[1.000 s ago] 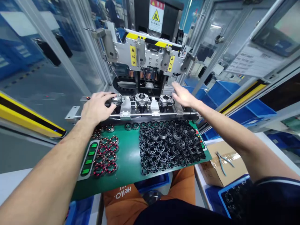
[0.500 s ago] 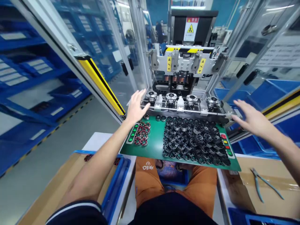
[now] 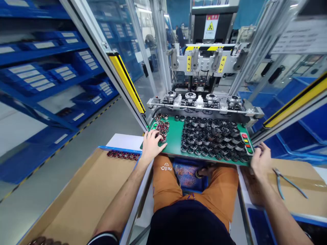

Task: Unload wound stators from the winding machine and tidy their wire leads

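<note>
My left hand [image 3: 152,144] is at the left end of the green work plate [image 3: 173,137], fingers spread and bent downward. It is next to a button strip [image 3: 154,126] and a cluster of red-wound motor stators [image 3: 163,128]; its fingertips partly cover them. I cannot tell whether they touch. My right hand [image 3: 261,159] is curled at the plate's right edge, beside a panel with red, yellow and green buttons [image 3: 246,143]. What its fingers hold, if anything, is hidden. Stacked rows of black, unwound stators [image 3: 204,137] lie between the hands.
Behind the plate, a machine rail [image 3: 184,106] carries several ring-shaped parts [image 3: 190,96] on holders. Yellow safety bars [image 3: 127,83] flank it. To the left, a cardboard-lined blue tray [image 3: 84,190] holds a row of red stators [image 3: 123,155]. Pliers [image 3: 283,178] lie on cardboard at right.
Both hands have come down and back from beside the machine rail to the plate's two ends. The right fingers have curled. The camera view has shifted.
</note>
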A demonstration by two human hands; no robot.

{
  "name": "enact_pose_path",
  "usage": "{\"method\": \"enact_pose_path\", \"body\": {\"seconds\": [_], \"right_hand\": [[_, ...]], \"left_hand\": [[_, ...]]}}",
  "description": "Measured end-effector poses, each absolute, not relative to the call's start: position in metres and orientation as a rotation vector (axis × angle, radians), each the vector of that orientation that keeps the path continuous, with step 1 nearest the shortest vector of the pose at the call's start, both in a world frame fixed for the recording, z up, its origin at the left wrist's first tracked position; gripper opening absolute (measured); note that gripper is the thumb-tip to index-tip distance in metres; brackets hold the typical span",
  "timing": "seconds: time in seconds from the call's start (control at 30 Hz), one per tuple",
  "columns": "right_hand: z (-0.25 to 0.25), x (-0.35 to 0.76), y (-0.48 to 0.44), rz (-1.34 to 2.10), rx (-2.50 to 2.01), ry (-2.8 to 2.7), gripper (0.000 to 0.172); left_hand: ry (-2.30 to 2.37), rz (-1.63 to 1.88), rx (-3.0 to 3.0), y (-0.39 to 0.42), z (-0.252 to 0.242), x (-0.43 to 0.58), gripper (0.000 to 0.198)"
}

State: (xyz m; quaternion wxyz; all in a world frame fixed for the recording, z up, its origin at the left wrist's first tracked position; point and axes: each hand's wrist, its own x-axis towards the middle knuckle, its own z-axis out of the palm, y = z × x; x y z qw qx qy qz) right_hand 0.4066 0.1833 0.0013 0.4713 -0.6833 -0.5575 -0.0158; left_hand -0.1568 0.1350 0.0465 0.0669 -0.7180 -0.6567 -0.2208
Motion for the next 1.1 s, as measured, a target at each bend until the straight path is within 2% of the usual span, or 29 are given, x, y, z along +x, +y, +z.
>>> {"method": "enact_pose_path", "body": {"seconds": [0.1, 0.17, 0.33, 0.4, 0.47, 0.57, 0.67, 0.77, 0.93, 1.03, 1.1], "right_hand": [[0.002, 0.402, 0.167, -0.059, -1.661, -1.401, 0.043], [-0.002, 0.398, 0.159, -0.080, -1.670, -1.417, 0.040], [-0.012, 0.393, 0.156, -0.165, -1.740, -1.394, 0.044], [-0.013, 0.394, 0.156, -0.164, -1.764, -1.397, 0.046], [-0.014, 0.396, 0.156, -0.159, -1.769, -1.414, 0.047], [-0.018, 0.398, 0.156, -0.169, -1.756, -1.437, 0.049], [-0.023, 0.401, 0.160, -0.184, -1.761, -1.444, 0.052], [-0.023, 0.406, 0.166, -0.173, -1.795, -1.454, 0.054], [0.000, 0.397, 0.151, -0.150, -1.802, -1.513, 0.053], [0.022, 0.355, 0.106, -0.201, -1.601, -1.266, 0.053], [0.035, 0.314, 0.065, 0.127, -1.512, -1.252, 0.050]], "left_hand": [[-1.931, -0.743, -2.190, 0.135, 0.048, -0.151, 0.015], [-1.916, -0.927, -2.124, 0.133, 0.054, -0.145, 0.016], [-1.891, -1.895, -1.850, 0.113, 0.081, -0.118, 0.024], [-1.826, -2.322, -1.778, 0.091, 0.084, -0.106, 0.040], [-1.783, -2.525, -1.777, 0.064, 0.073, -0.092, 0.058], [-1.854, -2.564, -1.918, 0.024, 0.035, -0.070, 0.067], [-1.981, -2.502, -1.987, 0.000, -0.006, -0.050, 0.065], [-2.075, -2.382, -2.039, -0.006, -0.024, -0.038, 0.063], [-2.037, -2.270, -2.230, -0.004, 0.009, -0.038, 0.064], [-1.963, -2.139, -2.390, -0.003, 0.035, -0.039, 0.065], [-1.914, -2.025, -2.470, -0.004, 0.044, -0.036, 0.061]]}}
